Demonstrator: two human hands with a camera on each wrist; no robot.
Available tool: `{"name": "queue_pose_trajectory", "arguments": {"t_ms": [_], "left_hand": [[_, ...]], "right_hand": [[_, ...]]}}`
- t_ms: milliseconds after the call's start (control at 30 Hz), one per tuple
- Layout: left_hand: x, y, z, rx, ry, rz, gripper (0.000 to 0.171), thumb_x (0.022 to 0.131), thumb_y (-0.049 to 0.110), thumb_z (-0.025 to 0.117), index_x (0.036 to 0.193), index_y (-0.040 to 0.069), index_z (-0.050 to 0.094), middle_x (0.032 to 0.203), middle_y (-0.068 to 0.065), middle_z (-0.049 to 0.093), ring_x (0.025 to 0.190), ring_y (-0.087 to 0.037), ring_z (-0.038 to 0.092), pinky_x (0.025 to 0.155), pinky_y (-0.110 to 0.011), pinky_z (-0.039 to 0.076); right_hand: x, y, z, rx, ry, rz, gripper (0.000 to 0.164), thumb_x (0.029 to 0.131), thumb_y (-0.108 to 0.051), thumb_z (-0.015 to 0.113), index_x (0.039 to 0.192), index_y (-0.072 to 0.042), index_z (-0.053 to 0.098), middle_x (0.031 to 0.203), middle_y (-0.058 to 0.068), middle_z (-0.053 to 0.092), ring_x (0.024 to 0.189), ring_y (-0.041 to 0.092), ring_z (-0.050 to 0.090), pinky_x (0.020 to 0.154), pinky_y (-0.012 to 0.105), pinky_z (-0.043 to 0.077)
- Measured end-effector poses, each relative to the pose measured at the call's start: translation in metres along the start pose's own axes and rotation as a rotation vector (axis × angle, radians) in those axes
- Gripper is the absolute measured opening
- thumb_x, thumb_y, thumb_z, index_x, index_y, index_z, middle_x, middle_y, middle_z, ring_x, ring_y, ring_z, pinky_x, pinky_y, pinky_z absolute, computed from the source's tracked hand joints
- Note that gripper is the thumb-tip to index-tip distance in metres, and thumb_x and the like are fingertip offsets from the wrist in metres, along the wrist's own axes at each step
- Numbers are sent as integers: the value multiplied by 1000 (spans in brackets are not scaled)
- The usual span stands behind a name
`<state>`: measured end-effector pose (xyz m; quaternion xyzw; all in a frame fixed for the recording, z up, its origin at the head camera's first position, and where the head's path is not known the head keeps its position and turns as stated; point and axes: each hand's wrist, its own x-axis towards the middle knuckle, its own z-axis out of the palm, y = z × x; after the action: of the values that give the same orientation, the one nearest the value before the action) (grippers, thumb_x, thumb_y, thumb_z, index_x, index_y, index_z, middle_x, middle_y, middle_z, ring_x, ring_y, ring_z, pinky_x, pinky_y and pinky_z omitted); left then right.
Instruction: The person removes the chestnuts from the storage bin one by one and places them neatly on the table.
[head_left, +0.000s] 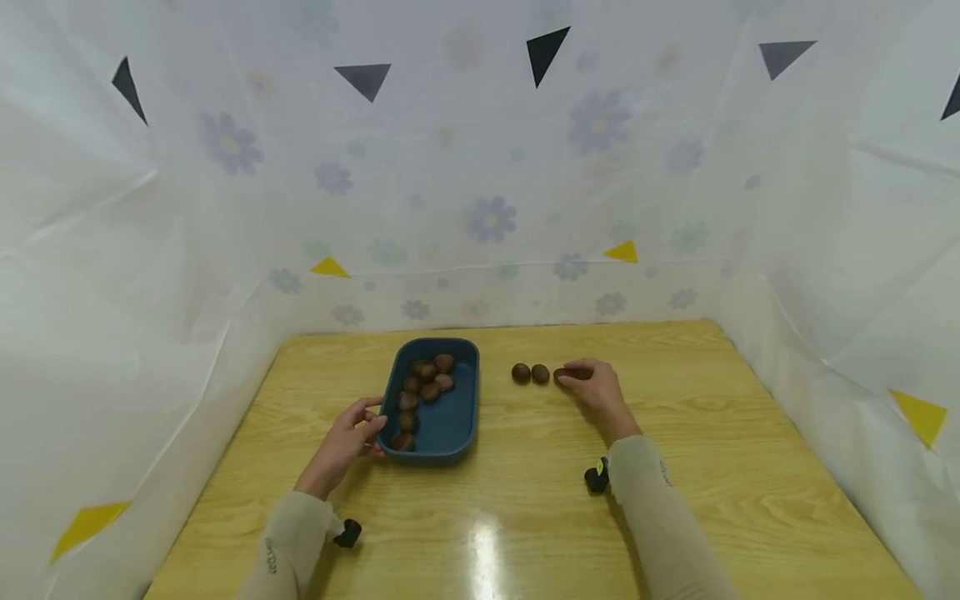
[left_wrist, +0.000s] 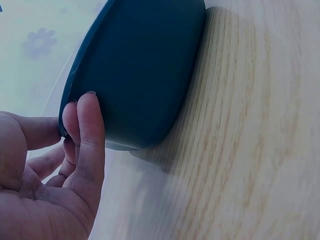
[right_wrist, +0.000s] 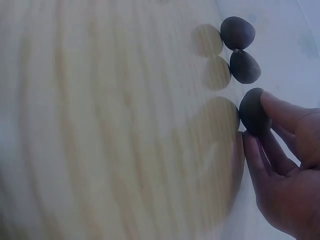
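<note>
A dark blue rectangular tray (head_left: 477, 400) with rounded corners stands on the table, left of the middle. Several brown chestnuts (head_left: 408, 401) lie along its left side and far end. At its near left, my left hand (head_left: 352, 433) grips the tray's edge, thumb at the rim and fingers against the outer wall (left_wrist: 145, 65). To the tray's right, my right hand (head_left: 598, 387) pinches a chestnut (right_wrist: 254, 112) between thumb and fingers, at the tabletop. Just left of it, two more chestnuts (head_left: 521, 373) sit side by side, touching or nearly so.
The wood-grain table (head_left: 540, 517) reaches back to a white flowered sheet (head_left: 450, 167) that hangs behind and on both sides. Black, grey and yellow triangles mark the sheet. A small black device (head_left: 597, 477) is worn at each wrist.
</note>
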<state>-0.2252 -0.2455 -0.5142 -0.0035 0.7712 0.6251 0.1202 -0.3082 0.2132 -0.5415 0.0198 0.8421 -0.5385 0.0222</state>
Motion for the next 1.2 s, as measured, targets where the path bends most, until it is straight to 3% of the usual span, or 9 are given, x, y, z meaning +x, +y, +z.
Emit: {"name": "queue_pose_trajectory", "arguments": {"t_ms": [167,433,1200], "left_hand": [[-1,1,0,9,-7,-2,51,110,17,53,157,6,39,109,-11,51,72,-21,61,73,-41,63],[-3,2,0,9,-1,-5,50,110,17,53,157,6,40,110,-12,51,72,-22,62,74,-42,63],[-2,1,0,8,-1,1,50,110,17,53,157,7,40,114,-18,51,73,-21,62,73,-42,63]], "right_hand": [[0,1,0,3,-33,2,43,100,-25,71,138,-6,64,143,18,57,130,37,55,108,53,48],[2,4,3,1,-46,-5,44,100,-25,71,140,-7,62,140,17,60,126,35,58,106,51,49],[1,3,-3,-31,-28,-33,46,104,-30,66,142,-5,61,144,20,58,131,39,56,109,56,47]]}}
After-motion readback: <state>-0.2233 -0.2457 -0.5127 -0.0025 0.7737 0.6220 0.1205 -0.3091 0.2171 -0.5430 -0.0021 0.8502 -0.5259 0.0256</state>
